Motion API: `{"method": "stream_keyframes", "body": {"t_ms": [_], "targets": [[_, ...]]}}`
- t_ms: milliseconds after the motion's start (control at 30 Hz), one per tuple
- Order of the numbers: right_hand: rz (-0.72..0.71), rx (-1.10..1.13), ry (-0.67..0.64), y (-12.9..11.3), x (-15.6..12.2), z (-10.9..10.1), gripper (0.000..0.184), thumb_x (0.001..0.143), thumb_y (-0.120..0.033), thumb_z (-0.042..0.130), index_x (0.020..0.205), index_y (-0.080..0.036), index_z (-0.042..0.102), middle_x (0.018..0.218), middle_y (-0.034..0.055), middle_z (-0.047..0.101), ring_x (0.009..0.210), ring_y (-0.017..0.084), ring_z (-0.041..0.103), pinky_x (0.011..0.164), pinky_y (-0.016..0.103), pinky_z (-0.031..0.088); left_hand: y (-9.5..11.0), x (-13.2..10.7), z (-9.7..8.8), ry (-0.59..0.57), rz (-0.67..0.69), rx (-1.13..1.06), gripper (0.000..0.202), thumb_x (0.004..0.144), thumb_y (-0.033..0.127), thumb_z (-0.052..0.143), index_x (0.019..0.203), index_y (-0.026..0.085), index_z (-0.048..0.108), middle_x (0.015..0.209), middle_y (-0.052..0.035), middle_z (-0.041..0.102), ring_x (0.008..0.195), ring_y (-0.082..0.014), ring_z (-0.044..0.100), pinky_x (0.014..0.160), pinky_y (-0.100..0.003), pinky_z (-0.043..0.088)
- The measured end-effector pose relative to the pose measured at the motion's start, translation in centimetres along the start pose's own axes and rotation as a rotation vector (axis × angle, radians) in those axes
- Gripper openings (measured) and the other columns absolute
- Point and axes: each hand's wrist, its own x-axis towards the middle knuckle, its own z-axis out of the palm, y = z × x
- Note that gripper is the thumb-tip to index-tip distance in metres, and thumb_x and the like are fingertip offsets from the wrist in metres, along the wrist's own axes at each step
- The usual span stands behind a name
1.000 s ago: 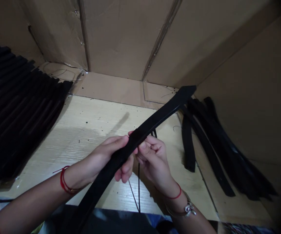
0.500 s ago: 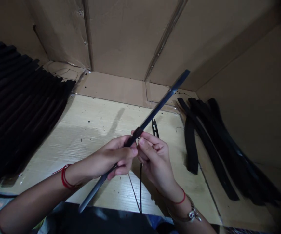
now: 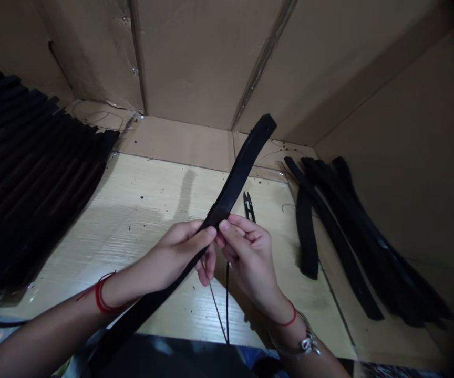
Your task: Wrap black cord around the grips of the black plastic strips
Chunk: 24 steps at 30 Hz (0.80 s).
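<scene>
Above the middle of the pale wood-grain counter (image 3: 144,231), two hands held one black strap (image 3: 238,178), its upper end rising toward the cardboard wall (image 3: 195,63) and its lower end dropping past the counter's near edge. The left hand (image 3: 175,257) had its fingers (image 3: 195,236) closed around the strap; the right hand (image 3: 248,257) pinched it with fingers (image 3: 237,223) just beside the left. One black cord (image 3: 227,304) hung below the hands. One pair of thread snips (image 3: 249,206) lay on the counter just past the right hand. Along the counter's right side lay at least four loose black strips (image 3: 353,231); along its left side sat a dense ridged stack of black strips (image 3: 33,178), too many to count. Each wrist wore one red thread (image 3: 101,294), and the right also one silver bracelet (image 3: 309,344).
</scene>
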Motion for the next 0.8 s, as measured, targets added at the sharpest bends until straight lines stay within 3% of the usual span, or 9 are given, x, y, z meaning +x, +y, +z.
{"method": "stream_keyframes", "body": {"t_ms": [133, 233, 300, 367, 500, 600, 667, 733, 800], "targets": [[0.038, 0.035, -0.178, -0.5, -0.3, -0.1, 0.019, 0.08, -0.035, 0.073, 0.083, -0.017, 0.071, 0.046, -0.0042, 0.049, 0.04, 0.004, 0.022, 0.039, 0.018, 0.015, 0.3, -0.3, -0.1, -0.209, -0.048, -0.244, 0.038, 0.102, 0.04, 0.043, 0.086, 0.009, 0.057, 0.053, -0.0025, 0.053, 0.042, -0.0107, 0.053, 0.036, -0.013, 0.042], [0.104, 0.074, -0.306, -0.7, -0.5, -0.2, 0.028, 0.081, -0.042, 0.072, 0.098, -0.02, 0.073, 0.046, -0.0046, 0.048, 0.039, 0.004, 0.015, 0.037, 0.019, 0.012, 0.0, -0.2, -0.2, -0.377, -0.04, -0.43, 0.04, 0.103, 0.038, 0.04, 0.084, 0.008, 0.059, 0.048, -0.0005, 0.047, 0.036, -0.0088, 0.046, 0.035, -0.013, 0.039], [0.11, 0.064, -0.333, -0.8, -0.5, -0.3, 0.034, 0.08, -0.046, 0.072, 0.104, -0.021, 0.073, 0.046, -0.004, 0.049, 0.04, 0.005, 0.016, 0.037, 0.019, 0.014, -0.4, -0.1, -0.3, -0.466, -0.033, -0.509, 0.042, 0.104, 0.038, 0.037, 0.086, 0.008, 0.059, 0.047, -0.0001, 0.046, 0.035, -0.0079, 0.044, 0.036, -0.013, 0.039], [0.073, 0.051, -0.319, -0.7, -0.4, -0.4, 0.032, 0.08, -0.046, 0.072, 0.1, -0.02, 0.074, 0.044, -0.0044, 0.047, 0.04, 0.005, 0.018, 0.038, 0.02, 0.016, -0.6, 0.0, -0.4, -0.468, -0.051, -0.487, 0.043, 0.105, 0.04, 0.033, 0.089, 0.008, 0.059, 0.05, -0.0003, 0.047, 0.038, -0.0079, 0.046, 0.037, -0.013, 0.038], [0.031, 0.057, -0.254, -0.5, -0.2, -0.3, 0.026, 0.079, -0.042, 0.075, 0.087, -0.017, 0.075, 0.046, -0.0048, 0.044, 0.04, 0.003, 0.022, 0.039, 0.019, 0.014, -0.1, -0.4, -0.1, -0.219, -0.046, -0.028, 0.037, 0.1, 0.049, 0.045, 0.099, 0.013, 0.052, 0.059, -0.0003, 0.054, 0.047, -0.0108, 0.053, 0.04, -0.015, 0.043], [0.058, 0.053, -0.148, -0.2, -0.2, 0.0, 0.028, 0.073, -0.041, 0.079, 0.079, -0.014, 0.072, 0.053, -0.0038, 0.047, 0.042, 0.002, 0.024, 0.039, 0.018, 0.018, 0.3, -0.9, 0.3, 0.154, 0.125, 0.538, 0.034, 0.091, 0.045, 0.064, 0.102, 0.017, 0.049, 0.066, 0.0025, 0.054, 0.052, -0.0099, 0.052, 0.047, -0.017, 0.042], [0.078, 0.042, -0.084, -0.1, -0.2, 0.3, 0.029, 0.073, -0.04, 0.08, 0.076, -0.013, 0.069, 0.051, -0.0055, 0.044, 0.042, 0.002, 0.022, 0.04, 0.018, 0.018, 0.4, -1.1, 0.5, 0.361, 0.27, 0.864, 0.033, 0.089, 0.042, 0.066, 0.1, 0.017, 0.05, 0.07, 0.0027, 0.054, 0.056, -0.0091, 0.051, 0.05, -0.018, 0.039], [0.098, 0.037, -0.045, -0.1, -0.1, 0.5, 0.03, 0.071, -0.038, 0.081, 0.071, -0.013, 0.065, 0.05, -0.0068, 0.041, 0.042, 0.002, 0.021, 0.039, 0.017, 0.015, 0.3, -1.1, 0.5, 0.4, 0.376, 1.077, 0.024, 0.093, 0.038, 0.059, 0.095, 0.016, 0.049, 0.071, 0.0019, 0.053, 0.059, -0.0094, 0.05, 0.053, -0.019, 0.036], [0.121, 0.043, -0.032, -0.1, 0.1, 0.5, 0.03, 0.069, -0.034, 0.083, 0.068, -0.013, 0.062, 0.048, -0.0079, 0.039, 0.042, 0.002, 0.02, 0.038, 0.017, 0.014, 0.1, -1.1, 0.4, 0.352, 0.438, 1.17, 0.019, 0.098, 0.03, 0.049, 0.086, 0.016, 0.045, 0.066, 0.0025, 0.05, 0.057, -0.0088, 0.047, 0.053, -0.02, 0.033]]}}
